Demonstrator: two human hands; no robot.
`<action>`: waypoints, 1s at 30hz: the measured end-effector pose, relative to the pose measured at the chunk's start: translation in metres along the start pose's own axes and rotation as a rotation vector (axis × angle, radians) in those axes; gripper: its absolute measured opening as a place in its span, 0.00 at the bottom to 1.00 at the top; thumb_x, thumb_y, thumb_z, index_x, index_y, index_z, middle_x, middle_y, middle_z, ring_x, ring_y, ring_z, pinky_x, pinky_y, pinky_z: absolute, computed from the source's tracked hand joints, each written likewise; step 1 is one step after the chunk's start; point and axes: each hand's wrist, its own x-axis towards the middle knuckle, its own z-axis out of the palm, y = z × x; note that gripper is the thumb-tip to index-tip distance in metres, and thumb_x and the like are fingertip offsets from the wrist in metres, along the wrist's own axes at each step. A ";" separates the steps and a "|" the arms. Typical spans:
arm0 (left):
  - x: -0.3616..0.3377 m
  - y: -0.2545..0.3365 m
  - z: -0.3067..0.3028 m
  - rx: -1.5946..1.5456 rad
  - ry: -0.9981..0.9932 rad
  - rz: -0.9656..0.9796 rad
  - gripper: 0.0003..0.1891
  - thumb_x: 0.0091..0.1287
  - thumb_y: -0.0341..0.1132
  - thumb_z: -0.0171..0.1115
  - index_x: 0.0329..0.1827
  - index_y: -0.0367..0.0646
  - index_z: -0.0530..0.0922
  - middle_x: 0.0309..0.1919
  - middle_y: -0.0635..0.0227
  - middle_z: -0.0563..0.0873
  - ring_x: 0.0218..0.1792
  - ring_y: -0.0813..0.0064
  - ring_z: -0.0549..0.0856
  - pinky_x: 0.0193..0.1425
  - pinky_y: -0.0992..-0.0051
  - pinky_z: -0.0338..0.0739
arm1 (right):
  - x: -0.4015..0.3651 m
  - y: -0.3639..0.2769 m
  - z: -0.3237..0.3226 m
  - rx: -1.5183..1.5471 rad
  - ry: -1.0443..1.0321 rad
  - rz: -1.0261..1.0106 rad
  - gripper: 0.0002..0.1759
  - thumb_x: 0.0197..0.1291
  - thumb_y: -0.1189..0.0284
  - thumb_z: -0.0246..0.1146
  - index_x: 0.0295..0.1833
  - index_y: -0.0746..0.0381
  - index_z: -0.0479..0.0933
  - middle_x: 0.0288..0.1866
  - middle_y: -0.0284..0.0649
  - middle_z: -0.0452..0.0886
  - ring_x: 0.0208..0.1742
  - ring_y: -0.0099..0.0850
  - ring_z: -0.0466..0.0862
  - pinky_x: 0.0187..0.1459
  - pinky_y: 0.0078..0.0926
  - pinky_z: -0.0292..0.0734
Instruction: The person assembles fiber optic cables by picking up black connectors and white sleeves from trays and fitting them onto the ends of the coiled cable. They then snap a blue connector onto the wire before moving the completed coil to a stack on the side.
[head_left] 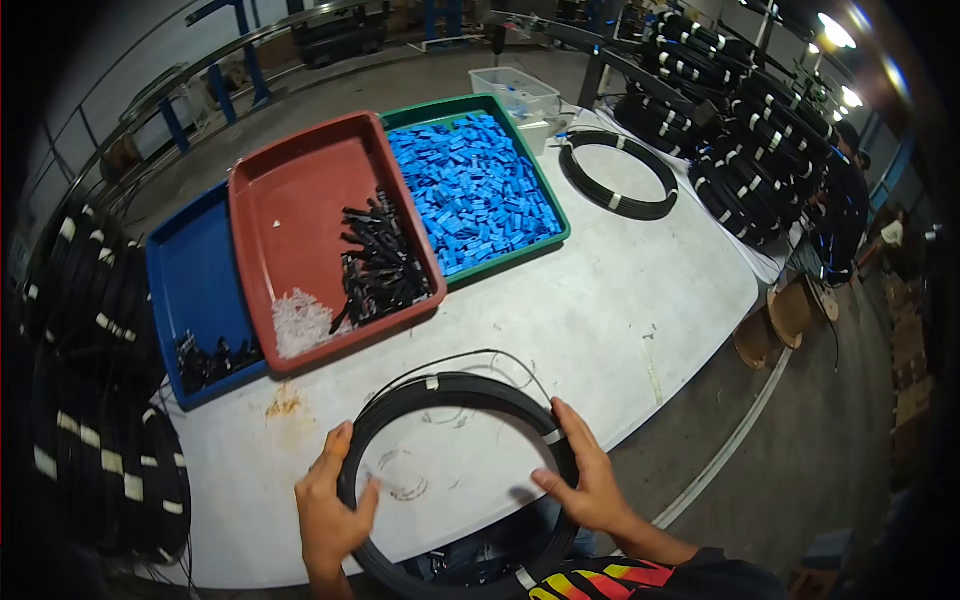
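Observation:
A coil of black cable (465, 385) bound with white tape is held at the near edge of the white table, its lower part reaching past the edge toward my body. My left hand (335, 500) grips its left side, fingers outside the ring and thumb inside. On the opposite side my right hand (590, 475) holds the coil in the same way, its thumb pointing into the ring. A loose cable strand arcs above the coil's far side. The undersides of both grips are hidden.
Beyond the coil, a red tray (305, 180) holds black and clear small parts. A green tray (555, 240) holds blue pieces; a blue tray (190, 270) holds black parts. Another cable coil (620, 210) lies far right on the table (600, 330). Coil stacks (110, 460) stand at both sides.

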 end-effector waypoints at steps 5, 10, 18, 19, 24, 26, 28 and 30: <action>-0.012 -0.002 0.011 -0.008 -0.001 -0.131 0.40 0.51 0.18 0.63 0.75 0.30 0.72 0.69 0.35 0.78 0.73 0.47 0.78 0.78 0.63 0.67 | 0.005 -0.010 0.003 0.036 0.085 0.077 0.44 0.58 0.74 0.75 0.79 0.68 0.65 0.76 0.59 0.72 0.77 0.50 0.75 0.76 0.39 0.68; -0.016 -0.025 0.020 -0.290 0.119 -0.329 0.38 0.53 0.12 0.58 0.74 0.22 0.70 0.70 0.43 0.78 0.70 0.54 0.80 0.76 0.64 0.70 | 0.009 -0.002 0.012 0.201 0.215 0.171 0.33 0.57 0.84 0.70 0.72 0.69 0.75 0.71 0.57 0.79 0.74 0.47 0.79 0.73 0.34 0.72; 0.010 0.008 0.027 -0.204 0.032 -0.492 0.24 0.64 0.15 0.66 0.65 0.28 0.79 0.60 0.48 0.86 0.55 0.59 0.88 0.57 0.66 0.85 | 0.009 0.008 -0.001 0.418 0.295 0.268 0.31 0.58 0.89 0.67 0.69 0.72 0.77 0.74 0.59 0.76 0.77 0.45 0.75 0.77 0.36 0.66; 0.015 0.007 0.032 -0.204 0.021 -0.496 0.24 0.64 0.15 0.66 0.65 0.28 0.79 0.60 0.48 0.86 0.55 0.59 0.88 0.57 0.66 0.85 | 0.007 0.009 -0.010 0.421 0.323 0.283 0.31 0.58 0.90 0.66 0.69 0.73 0.77 0.74 0.59 0.75 0.78 0.44 0.74 0.78 0.37 0.65; 0.079 0.057 0.074 -0.484 -0.126 -0.349 0.37 0.54 0.12 0.60 0.73 0.27 0.73 0.69 0.43 0.80 0.68 0.55 0.82 0.73 0.67 0.74 | 0.026 -0.001 -0.099 0.292 0.488 0.318 0.32 0.57 0.91 0.67 0.70 0.73 0.77 0.75 0.57 0.75 0.78 0.43 0.73 0.80 0.38 0.61; 0.124 0.097 0.094 -0.494 -0.144 -0.215 0.34 0.53 0.13 0.60 0.69 0.28 0.77 0.66 0.43 0.82 0.67 0.53 0.83 0.72 0.65 0.75 | 0.051 -0.005 -0.147 0.209 0.542 0.299 0.32 0.57 0.91 0.67 0.70 0.73 0.76 0.75 0.57 0.76 0.78 0.43 0.74 0.79 0.37 0.62; 0.178 0.140 0.115 -0.405 -0.179 -0.100 0.35 0.52 0.12 0.58 0.69 0.29 0.78 0.64 0.44 0.85 0.68 0.56 0.83 0.73 0.66 0.75 | 0.085 -0.010 -0.197 0.172 0.606 0.308 0.31 0.58 0.90 0.66 0.70 0.73 0.76 0.74 0.56 0.76 0.78 0.42 0.73 0.79 0.36 0.62; 0.231 0.171 0.146 -0.356 -0.163 -0.003 0.35 0.51 0.13 0.58 0.69 0.31 0.79 0.62 0.46 0.86 0.68 0.57 0.84 0.73 0.67 0.74 | 0.123 -0.002 -0.245 0.159 0.642 0.289 0.31 0.58 0.90 0.66 0.70 0.73 0.76 0.74 0.56 0.76 0.78 0.42 0.73 0.79 0.36 0.62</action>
